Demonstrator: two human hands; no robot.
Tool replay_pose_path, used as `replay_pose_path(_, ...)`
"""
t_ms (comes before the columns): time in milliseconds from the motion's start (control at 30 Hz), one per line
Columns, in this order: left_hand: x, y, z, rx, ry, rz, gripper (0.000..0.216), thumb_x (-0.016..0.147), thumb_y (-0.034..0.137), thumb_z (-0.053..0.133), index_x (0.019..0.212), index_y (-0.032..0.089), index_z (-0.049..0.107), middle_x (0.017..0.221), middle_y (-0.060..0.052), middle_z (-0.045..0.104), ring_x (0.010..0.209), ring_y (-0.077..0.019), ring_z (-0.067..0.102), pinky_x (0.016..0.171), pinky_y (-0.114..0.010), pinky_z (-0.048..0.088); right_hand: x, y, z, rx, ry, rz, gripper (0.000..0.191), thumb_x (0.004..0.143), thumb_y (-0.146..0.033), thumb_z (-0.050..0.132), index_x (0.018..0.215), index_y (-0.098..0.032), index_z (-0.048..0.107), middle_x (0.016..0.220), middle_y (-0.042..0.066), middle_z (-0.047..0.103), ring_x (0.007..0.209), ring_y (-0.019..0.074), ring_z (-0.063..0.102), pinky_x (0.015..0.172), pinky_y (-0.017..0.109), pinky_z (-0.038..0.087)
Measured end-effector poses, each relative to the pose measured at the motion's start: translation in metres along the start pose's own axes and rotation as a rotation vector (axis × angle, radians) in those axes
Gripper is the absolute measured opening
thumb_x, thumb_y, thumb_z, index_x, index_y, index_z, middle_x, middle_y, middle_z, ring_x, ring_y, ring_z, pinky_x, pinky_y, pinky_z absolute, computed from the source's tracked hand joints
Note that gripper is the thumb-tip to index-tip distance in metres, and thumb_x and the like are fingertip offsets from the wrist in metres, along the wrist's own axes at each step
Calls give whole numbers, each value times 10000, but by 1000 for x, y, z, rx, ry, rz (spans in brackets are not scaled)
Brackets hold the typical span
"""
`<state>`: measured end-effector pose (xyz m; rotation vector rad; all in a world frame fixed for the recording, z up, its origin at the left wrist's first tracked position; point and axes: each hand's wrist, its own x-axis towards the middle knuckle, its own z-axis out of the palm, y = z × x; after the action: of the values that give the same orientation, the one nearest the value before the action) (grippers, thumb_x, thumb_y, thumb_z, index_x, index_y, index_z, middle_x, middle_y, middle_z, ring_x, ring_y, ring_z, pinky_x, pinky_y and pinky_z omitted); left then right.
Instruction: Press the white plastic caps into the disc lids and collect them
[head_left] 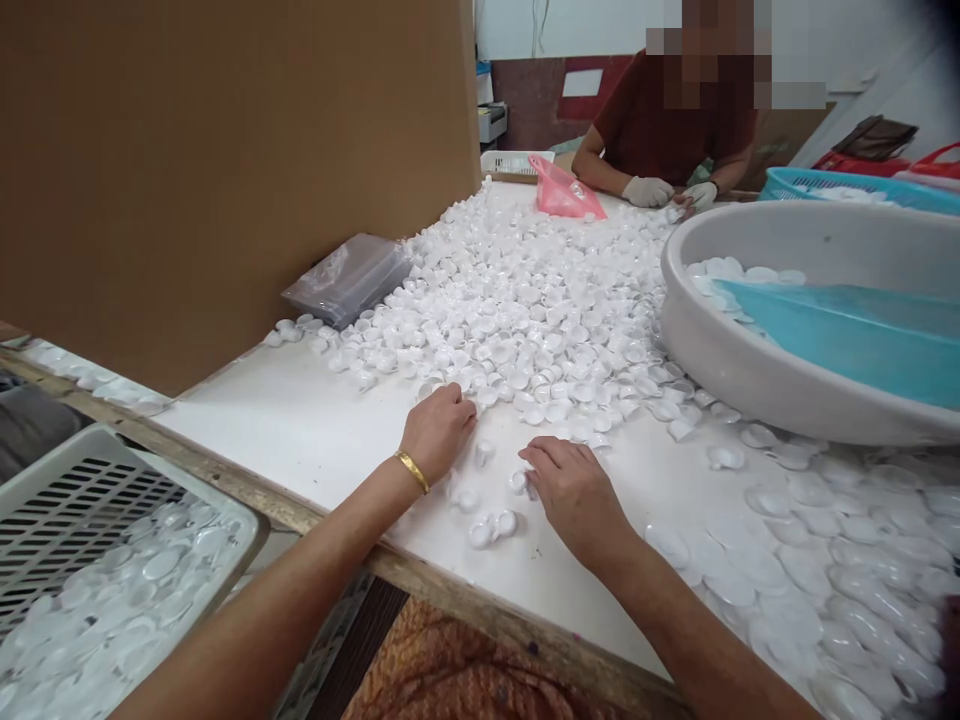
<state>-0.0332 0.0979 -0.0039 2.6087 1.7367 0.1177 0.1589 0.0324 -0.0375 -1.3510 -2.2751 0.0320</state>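
A heap of small white plastic caps (517,300), cup-like with a tab, covers the middle of the white table. At the heap's near edge is my left hand (441,432), wearing a gold bracelet (412,471). Its fingers are curled closed, and whatever they hold is hidden. My right hand (576,492) is closed, with its fingertips at a single white plastic cap (519,482) resting near the tabletop. Between and below the hands lie several loose caps (493,527). Flatter white pieces (795,570) spread over the table to the right.
A large grey tub (697,345) with a blue sheet (862,330) stands at right. Left are a tall cardboard panel (247,170), a plastic-wrapped pack (349,280) and a filled white basket (247,530). Across the table, a gloved co-worker (667,125) sits near a pink bag (562,192).
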Motion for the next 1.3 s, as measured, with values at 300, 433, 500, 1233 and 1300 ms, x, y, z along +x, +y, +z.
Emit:
replay_pose_path(300,-20,-5,-16,-465,-233,-275,263,816,263,394,654,169,579,642,11,533,614,-114,482,574,-228,347,-1,0,-9,0,-80,46,154,837,-86,522,929,-175,606,931,57,624,890,192,550,800,334,382)
replay_pose_path(433,-3,-17,-12,-441,-285,-327,285,762,259,405,503,173,488,460,37,381,468,-97,365,468,-234,263,0,0,-10,4,-73,38,130,845,-117,522,934,-172,600,926,67,626,883,204,559,793,350,396)
replay_pose_path(500,0,-19,-11,-408,-281,-337,269,736,256,426,487,175,486,450,34,389,463,-99,369,466,-238,253,-1,0,-11,12,-70,41,160,847,-125,520,983,-170,589,929,70,631,883,210,564,791,359,406)
replay_pose_path(1233,29,15,-13,-333,-162,-156,261,801,287,414,719,167,631,644,-5,600,602,-133,526,546,-231,364,1,34,-37,74,-5,187,297,748,-69,477,998,-180,592,1019,67,605,970,221,525,794,355,409)
replay_pose_path(1300,31,15,-12,-358,-217,-165,273,798,302,418,714,169,640,578,11,585,536,-119,505,505,-220,354,0,32,-36,44,-50,163,285,765,-117,532,1036,-180,590,1043,72,591,987,233,508,799,362,413)
